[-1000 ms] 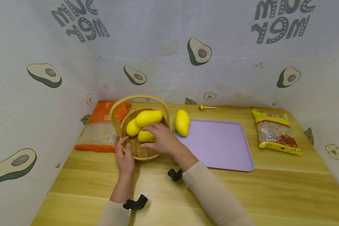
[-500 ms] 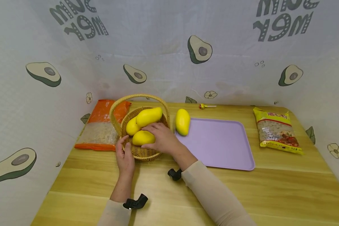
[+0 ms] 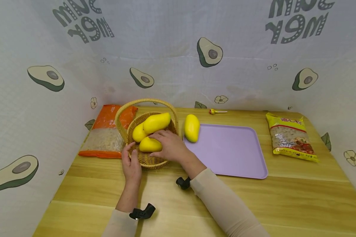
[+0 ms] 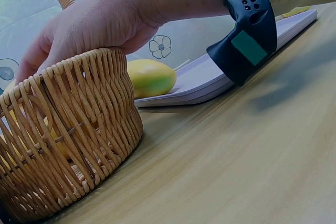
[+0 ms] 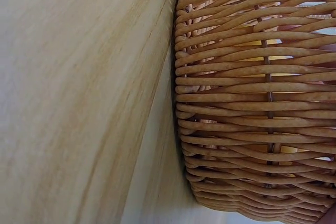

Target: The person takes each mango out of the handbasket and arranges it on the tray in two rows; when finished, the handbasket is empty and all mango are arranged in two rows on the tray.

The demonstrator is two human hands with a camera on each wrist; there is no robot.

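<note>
Three yellow mangoes lie in the wicker basket (image 3: pixel 149 163); one long mango (image 3: pixel 157 122) rests across another mango (image 3: pixel 139 133) at the back. My right hand (image 3: pixel 173 146) reaches over the basket's right rim and grips the front mango (image 3: pixel 149 144), fingers on top and thumb at its near side. At the left front rim, my left hand (image 3: pixel 132 166) holds the basket between thumb and fingers. The left wrist view shows the right hand (image 4: pixel 100 22) dipping over the rim. From the right wrist view, mostly the woven basket wall (image 5: pixel 262 98) shows.
Right of the basket, a mango (image 3: pixel 192 128) lies at the corner of a lilac tray (image 3: pixel 228 151). An orange bag (image 3: pixel 102 136) sits behind the basket's left side. A lollipop (image 3: pixel 216 111) lies at the back, and a yellow food bag (image 3: pixel 290 138) at far right.
The front mango in the basket has shifted slightly left and toward the person, under the right hand. The left hand stays at the rim.
</note>
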